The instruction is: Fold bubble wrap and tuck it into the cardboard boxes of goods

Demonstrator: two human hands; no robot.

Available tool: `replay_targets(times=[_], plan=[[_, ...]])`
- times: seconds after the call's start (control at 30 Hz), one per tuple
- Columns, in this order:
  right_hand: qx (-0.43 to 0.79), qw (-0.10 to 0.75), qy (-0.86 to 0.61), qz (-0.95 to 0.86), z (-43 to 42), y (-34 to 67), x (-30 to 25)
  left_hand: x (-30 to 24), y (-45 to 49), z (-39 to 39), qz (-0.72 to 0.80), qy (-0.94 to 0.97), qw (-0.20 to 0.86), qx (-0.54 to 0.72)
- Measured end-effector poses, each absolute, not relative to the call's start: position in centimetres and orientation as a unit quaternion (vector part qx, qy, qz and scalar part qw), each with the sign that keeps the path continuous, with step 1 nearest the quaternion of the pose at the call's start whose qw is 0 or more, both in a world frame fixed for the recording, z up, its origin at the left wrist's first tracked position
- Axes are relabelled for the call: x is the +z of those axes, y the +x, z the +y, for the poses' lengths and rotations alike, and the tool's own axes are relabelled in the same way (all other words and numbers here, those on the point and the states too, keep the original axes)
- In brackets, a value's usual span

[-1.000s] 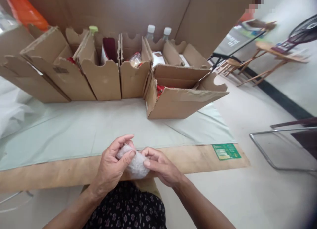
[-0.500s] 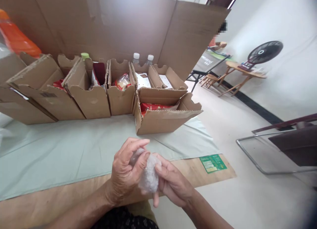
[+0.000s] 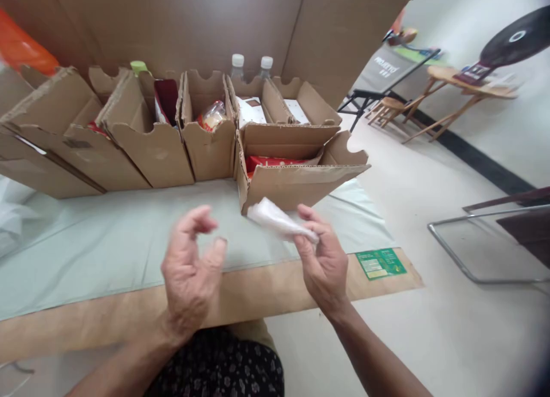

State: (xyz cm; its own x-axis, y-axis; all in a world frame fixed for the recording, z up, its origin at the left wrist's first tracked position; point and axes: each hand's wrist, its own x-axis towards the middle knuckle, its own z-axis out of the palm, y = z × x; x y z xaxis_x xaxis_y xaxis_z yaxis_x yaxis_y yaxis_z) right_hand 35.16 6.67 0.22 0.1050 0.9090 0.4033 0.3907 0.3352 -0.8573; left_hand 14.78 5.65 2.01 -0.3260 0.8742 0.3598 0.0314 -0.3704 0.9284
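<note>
My right hand (image 3: 323, 259) pinches one twisted end of a whitish, see-through plastic wrap (image 3: 275, 218). Its wider end points left, in front of a low cardboard box (image 3: 301, 185). The wrap is blurred, and whether anything is inside it cannot be made out. My left hand (image 3: 191, 265) is apart from the wrap, over the front of the table, with fingers curved, thumb apart and nothing between them. Red packets (image 3: 275, 161) lie in the low box beyond my right hand.
Cardboard bins (image 3: 150, 156) stand in a row along the table, holding packets. Behind them are two white-capped bottles (image 3: 238, 65) and a tall cardboard panel (image 3: 240, 24). A green leaflet (image 3: 380, 263) lies at the table's right corner. A metal-framed chair (image 3: 455, 265) stands right.
My left hand has let go of the plastic wrap and moved left. My right hand has moved right and up with the wrap, which now stretches out thinner. The view has shifted.
</note>
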Motion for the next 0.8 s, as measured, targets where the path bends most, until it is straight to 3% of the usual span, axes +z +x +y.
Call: replay_targets(times=[0.1, 0.17, 0.33, 0.4, 0.5, 0.6, 0.7, 0.8], plan=[[0.081, 0.510, -0.472, -0.714, 6.5, 34.2, -0.4, 1.3, 15.3, 5.0, 0.423, 0.386, 0.621, 0.536], [0.147, 0.480, -0.446, -0.740, 5.7, 33.5, -0.7, 0.8, 15.7, 5.0, 0.361, 0.343, 0.698, 0.515], [0.585, 0.423, -0.406, -0.560, 4.6, 33.3, 0.2, 0.5, 15.6, 5.1, 0.352, 0.409, 0.654, 0.530], [0.651, 0.412, -0.395, -0.501, 5.0, 33.8, 0.5, 0.9, 15.6, 4.9, 0.394, 0.458, 0.601, 0.524], [0.652, 0.419, -0.410, -0.481, 5.8, 35.1, 1.3, 2.1, 15.9, 5.0, 0.431, 0.540, 0.505, 0.517], [0.528, 0.434, -0.456, -0.570, 6.7, 37.3, 3.7, 4.0, 16.2, 6.5, 0.386, 0.651, 0.338, 0.560], [0.240, 0.502, -0.495, -0.667, 8.1, 39.5, 8.0, 6.3, 16.6, 9.8, 0.343, 0.737, 0.103, 0.574], [-0.051, 0.589, -0.446, -0.672, 10.7, 41.2, 12.8, 7.6, 17.5, 13.3, 0.385, 0.779, -0.022, 0.494]])
